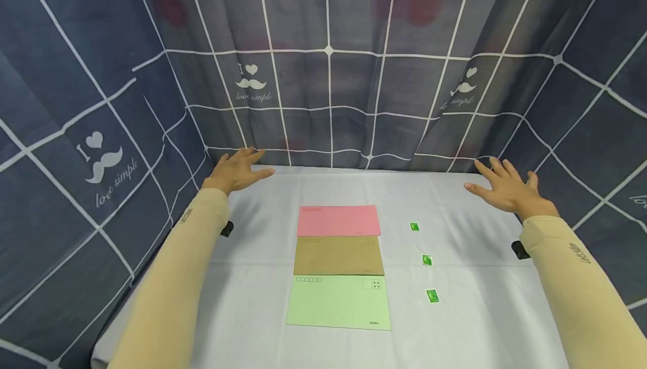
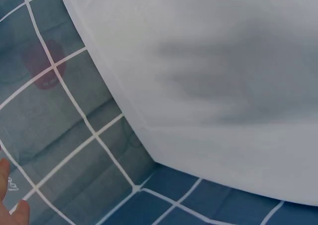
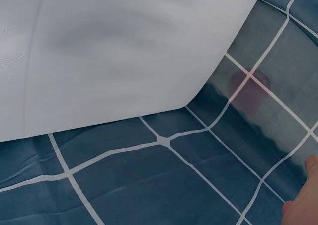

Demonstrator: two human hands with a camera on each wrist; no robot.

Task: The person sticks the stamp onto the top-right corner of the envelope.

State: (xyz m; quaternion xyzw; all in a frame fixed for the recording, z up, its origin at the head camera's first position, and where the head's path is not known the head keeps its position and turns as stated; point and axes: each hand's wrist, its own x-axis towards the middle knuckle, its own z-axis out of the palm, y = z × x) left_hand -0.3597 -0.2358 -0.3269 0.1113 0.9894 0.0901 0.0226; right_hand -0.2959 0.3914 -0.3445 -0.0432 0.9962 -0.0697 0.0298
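My left hand (image 1: 237, 171) hovers over the far left corner of the table, fingers spread and holding nothing. Over the far right part, my right hand (image 1: 510, 190) is likewise spread and holds nothing. Between them lie three envelopes in a column: a pink envelope (image 1: 338, 221) at the back, a brown envelope (image 1: 338, 255) in the middle and a light green envelope (image 1: 337, 303) in front. To their right, three small green stamps form a loose line: the far stamp (image 1: 414, 226), the middle stamp (image 1: 427, 259) and the near stamp (image 1: 432, 296). Each wrist view shows only fingertips at its edge.
A white cloth (image 1: 253, 290) covers the table. Dark checked curtains (image 1: 303, 77) with white lines hang close along the back and both sides. In the left wrist view, the table edge meets the curtain (image 2: 64, 150); a similar corner shows in the right wrist view.
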